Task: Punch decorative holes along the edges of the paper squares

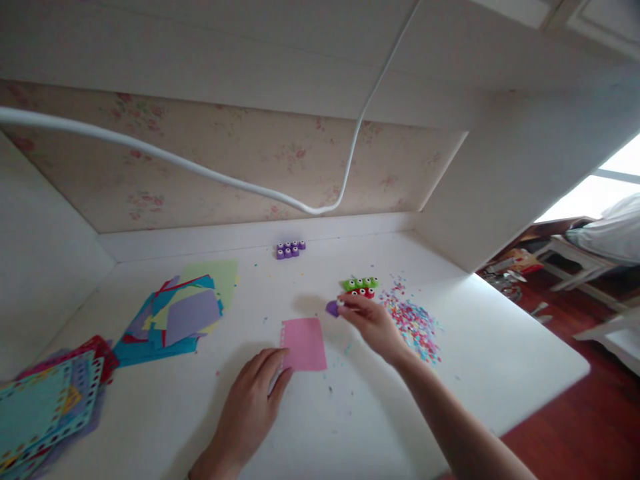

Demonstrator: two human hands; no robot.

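Note:
A pink sheet of paper [306, 345] lies on the white table, with a row of small punched notches along its left edge. My left hand [255, 393] holds that sheet at its left side, fingers on top and thumb near the lower corner. Above and right of the sheet, my right hand [373, 323] grips a small purple craft punch [333, 309] between thumb and fingers, apart from the paper. Just beyond that hand stand red punches [367, 293] and green punches [361, 283], each with a round white-and-dark top.
Several purple punches [287, 253] stand near the back wall. Loose colored sheets [193, 317] are piled at left, with punched-edge sheets [35, 400] nearer me. Confetti bits [413, 323] are heaped at right. A white cable [240, 182] hangs across the view above the table.

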